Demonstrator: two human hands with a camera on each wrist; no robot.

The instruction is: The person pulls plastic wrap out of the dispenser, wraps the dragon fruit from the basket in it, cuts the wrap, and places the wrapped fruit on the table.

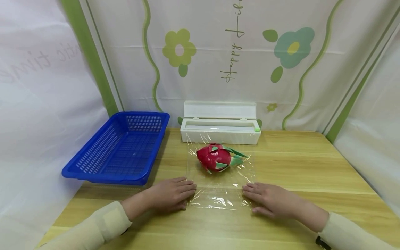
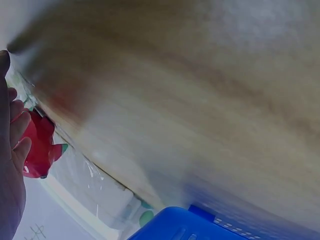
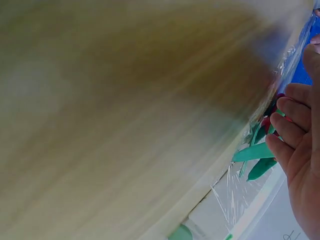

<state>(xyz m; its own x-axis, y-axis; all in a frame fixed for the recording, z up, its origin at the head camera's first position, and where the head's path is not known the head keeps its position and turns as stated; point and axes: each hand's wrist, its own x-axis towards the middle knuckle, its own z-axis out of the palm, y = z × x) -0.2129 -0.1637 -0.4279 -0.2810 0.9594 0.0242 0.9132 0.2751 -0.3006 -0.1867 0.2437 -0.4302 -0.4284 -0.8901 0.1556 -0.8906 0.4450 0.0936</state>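
A red dragon fruit (image 1: 215, 158) with green leaf tips lies on its side on a sheet of clear plastic wrap (image 1: 215, 201), leaves toward the right. The wrap is spread on the table and runs back to a white dispenser box (image 1: 220, 136) with its lid raised. At the sheet's near left corner my left hand (image 1: 172, 194) rests, fingers extended onto the edge. My right hand (image 1: 272, 200) touches the near right corner the same way. Both wrist views show the fingers (image 2: 20, 122) straight, with the fruit's green leaves (image 3: 255, 152) beyond the right fingers.
A blue perforated basket (image 1: 128, 178) stands at the left of the wooden table (image 1: 300, 166). Behind and at the sides hang white cloth panels (image 1: 206, 76) with flower prints. A small green piece sits at the right end of the dispenser.
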